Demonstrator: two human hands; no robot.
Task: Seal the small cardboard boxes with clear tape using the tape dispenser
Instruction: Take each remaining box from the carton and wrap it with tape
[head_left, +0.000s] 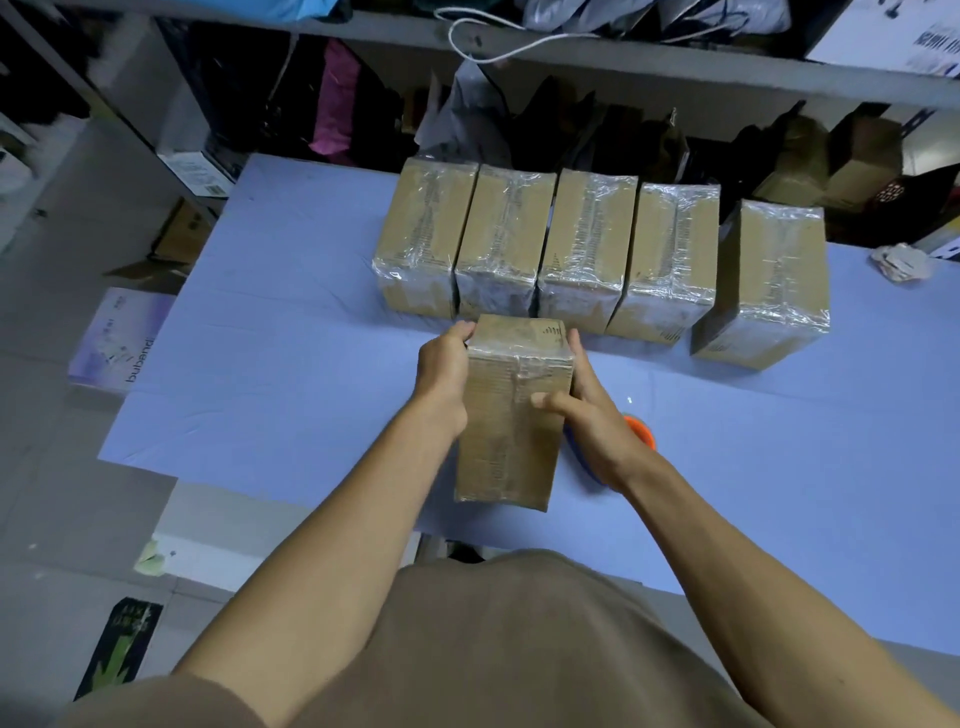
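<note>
A small cardboard box (511, 415) stands upright on the blue table (291, 364), with clear tape over its top edge. My left hand (444, 379) grips its left side, fingers curled over the top corner. My right hand (592, 415) holds the right side, thumb pressed on the front face. Behind my right hand lies the orange and blue tape dispenser (641, 434), mostly hidden. Several taped boxes (582, 249) stand in a row behind the held box.
A crumpled paper wad (898, 262) lies at the table's far right. Shelving with bags and cartons (810, 166) runs behind the table. A purple printed box (117, 340) and loose cardboard lie on the floor to the left.
</note>
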